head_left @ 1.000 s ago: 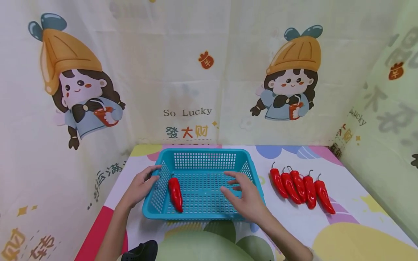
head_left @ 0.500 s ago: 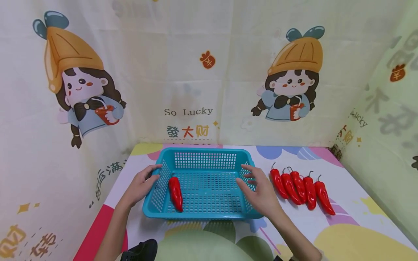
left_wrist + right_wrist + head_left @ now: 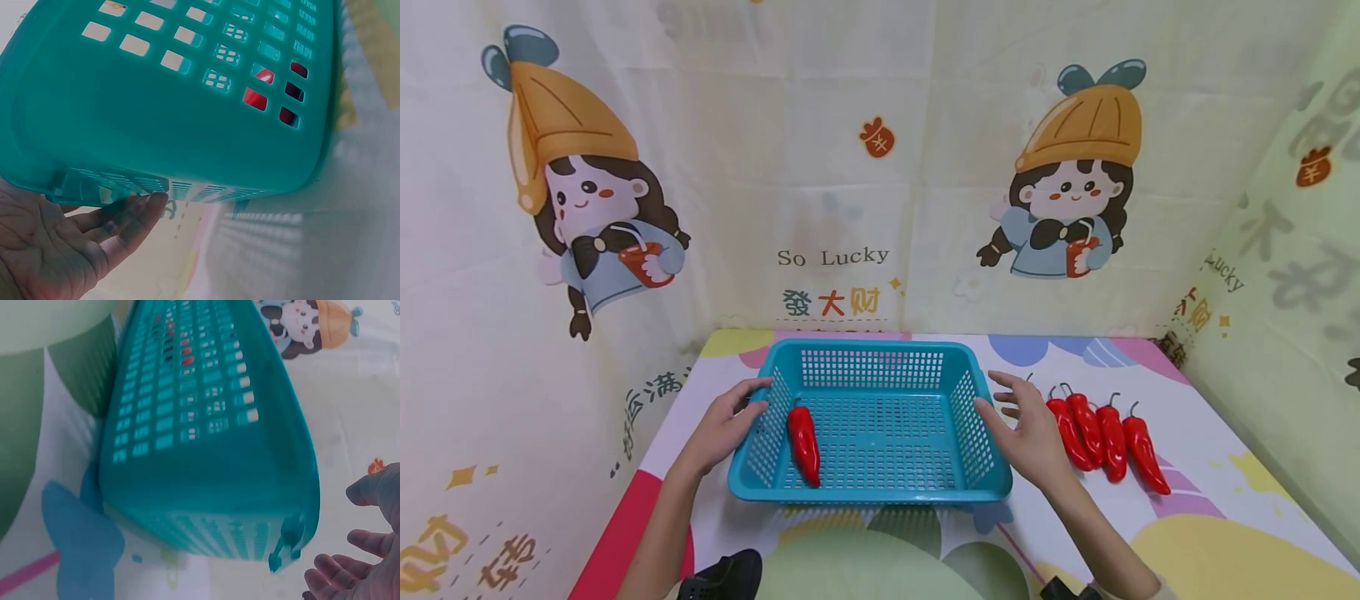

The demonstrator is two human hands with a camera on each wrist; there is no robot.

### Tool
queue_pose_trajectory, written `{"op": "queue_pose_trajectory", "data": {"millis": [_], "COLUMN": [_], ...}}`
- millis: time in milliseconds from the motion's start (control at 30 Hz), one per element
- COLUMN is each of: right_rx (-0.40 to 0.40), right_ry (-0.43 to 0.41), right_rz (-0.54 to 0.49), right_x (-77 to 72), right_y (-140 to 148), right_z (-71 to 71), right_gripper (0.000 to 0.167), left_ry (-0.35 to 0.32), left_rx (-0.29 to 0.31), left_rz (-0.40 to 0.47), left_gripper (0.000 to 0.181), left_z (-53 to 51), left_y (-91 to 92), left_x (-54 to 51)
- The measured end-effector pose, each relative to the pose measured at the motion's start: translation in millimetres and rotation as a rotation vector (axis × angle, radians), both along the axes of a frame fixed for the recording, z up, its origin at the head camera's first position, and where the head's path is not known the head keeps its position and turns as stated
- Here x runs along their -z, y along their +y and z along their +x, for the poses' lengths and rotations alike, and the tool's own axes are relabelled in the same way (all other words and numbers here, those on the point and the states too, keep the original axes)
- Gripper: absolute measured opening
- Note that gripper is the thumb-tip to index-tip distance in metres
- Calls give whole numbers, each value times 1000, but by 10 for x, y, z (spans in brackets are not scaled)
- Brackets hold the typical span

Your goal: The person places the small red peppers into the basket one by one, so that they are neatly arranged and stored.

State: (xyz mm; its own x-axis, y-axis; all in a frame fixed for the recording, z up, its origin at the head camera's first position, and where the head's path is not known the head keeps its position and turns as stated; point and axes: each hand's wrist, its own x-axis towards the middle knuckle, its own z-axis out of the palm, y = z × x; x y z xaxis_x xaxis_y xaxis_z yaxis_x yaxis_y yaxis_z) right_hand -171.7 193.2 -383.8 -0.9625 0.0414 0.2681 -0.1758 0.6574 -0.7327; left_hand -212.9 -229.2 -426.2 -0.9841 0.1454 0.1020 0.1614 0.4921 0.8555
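A turquoise plastic basket (image 3: pixel 872 495) with perforated walls stands on the table. One red chili pepper (image 3: pixel 803 446) lies inside, near its left wall. At the basket's left side my left hand (image 3: pixel 724 427) rests against the rim; in the left wrist view its fingers (image 3: pixel 134 228) extend along the outer wall. My right hand (image 3: pixel 1030 433) hovers just past the right rim, fingers spread and holding nothing. Right of it, several red chili peppers (image 3: pixel 1112 442) lie in a row, stems pointing away; the right hand hides most of the leftmost one.
The table (image 3: pixel 1195 400) wears a colourful patterned cover. A printed cloth (image 3: pixel 940 208) with cartoon figures hangs behind it and along both sides. Low in the head view, a dark object (image 3: pixel 722 577) shows beside the left forearm.
My right hand has moved rightward from above the basket, over its right rim, toward the row of chili peppers. The left hand, basket and chili pepper inside have stayed in place.
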Motion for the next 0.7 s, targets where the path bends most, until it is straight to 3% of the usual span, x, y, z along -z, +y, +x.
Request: {"op": "queue_pose_trajectory", "data": {"millis": [367,700], "right_rx": [65,117], "right_ry": [20,-26], "right_rz": [60,84], "right_x": [66,130], "right_y": [215,376], "right_z": [-81,-137], "right_gripper": [63,68], "left_ry": [-2,-2], "left_rx": [-3,1], "left_rz": [5,3], "left_gripper": [56,56], "left_z": [8,4], "left_y": [2,-3], "left_x": [0,12]}}
